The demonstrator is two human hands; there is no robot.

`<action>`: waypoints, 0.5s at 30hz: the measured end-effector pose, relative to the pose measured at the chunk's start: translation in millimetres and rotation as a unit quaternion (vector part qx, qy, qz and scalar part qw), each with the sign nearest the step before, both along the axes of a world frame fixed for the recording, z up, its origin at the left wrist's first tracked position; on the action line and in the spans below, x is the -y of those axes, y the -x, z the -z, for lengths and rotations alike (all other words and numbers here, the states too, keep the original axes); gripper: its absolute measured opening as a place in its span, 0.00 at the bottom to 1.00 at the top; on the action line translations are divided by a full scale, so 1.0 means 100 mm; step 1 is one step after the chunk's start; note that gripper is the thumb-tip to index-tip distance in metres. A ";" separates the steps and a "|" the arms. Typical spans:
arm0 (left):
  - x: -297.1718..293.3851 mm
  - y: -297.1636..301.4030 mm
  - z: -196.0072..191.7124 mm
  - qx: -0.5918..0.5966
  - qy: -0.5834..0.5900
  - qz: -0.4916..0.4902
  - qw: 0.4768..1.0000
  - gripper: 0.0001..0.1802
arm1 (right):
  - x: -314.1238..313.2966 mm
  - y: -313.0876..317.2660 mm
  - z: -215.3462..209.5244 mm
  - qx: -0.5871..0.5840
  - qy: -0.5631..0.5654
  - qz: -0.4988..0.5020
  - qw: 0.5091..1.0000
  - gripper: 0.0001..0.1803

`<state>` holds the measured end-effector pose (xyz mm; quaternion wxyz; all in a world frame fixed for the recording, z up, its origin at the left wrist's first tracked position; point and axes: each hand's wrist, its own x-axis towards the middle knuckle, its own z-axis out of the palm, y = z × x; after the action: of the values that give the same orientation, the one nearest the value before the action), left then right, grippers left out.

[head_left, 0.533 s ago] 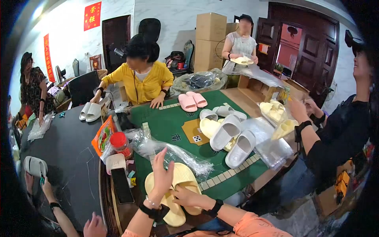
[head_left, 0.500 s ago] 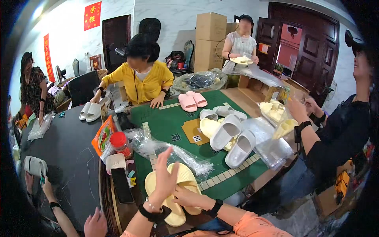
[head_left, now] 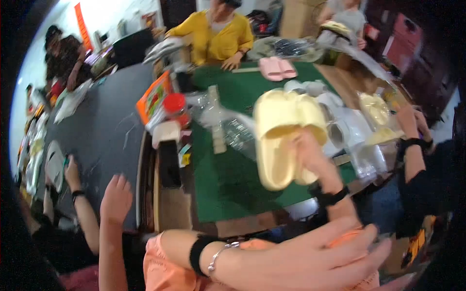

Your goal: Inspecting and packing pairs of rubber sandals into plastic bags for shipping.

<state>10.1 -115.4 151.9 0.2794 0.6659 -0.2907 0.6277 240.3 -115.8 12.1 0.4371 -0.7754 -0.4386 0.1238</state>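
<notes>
A pair of pale yellow slides point(head_left: 274, 114) is raised over the green table mat, toes away from me. My right hand point(head_left: 310, 155) grips them, its fingers in the foot openings of the pair. Low in front of me, my left hand point(head_left: 310, 257) reaches across my body to the right. Its fingers are stretched out and somewhat blurred, with nothing in them. Beyond the raised pair, grey slides point(head_left: 335, 133) lie on the mat, partly hidden, beside flat clear plastic bags point(head_left: 361, 155).
Crumpled clear plastic point(head_left: 238, 131), a red-lidded jar point(head_left: 175, 106) and a black phone point(head_left: 170, 165) lie left of centre. Pink slides point(head_left: 276, 69) sit farther back. Co-workers stand around; one at right handles yellow slides point(head_left: 383, 136), another at left a grey slide point(head_left: 55, 165).
My right hand has lifted the yellow slides off the near table edge, up and to the right. My left hand has dropped low and swung right. The view has shifted.
</notes>
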 end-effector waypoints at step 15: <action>-0.40 0.56 1.02 -0.234 -0.126 -0.318 0.910 0.21 | 1.06 -3.04 0.98 0.198 0.174 0.235 0.936 0.28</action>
<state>-45.9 -75.1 49.6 0.0386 0.8806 -0.0669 0.4675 544.7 -221.5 -85.8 0.2166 -0.9290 -0.2933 -0.0644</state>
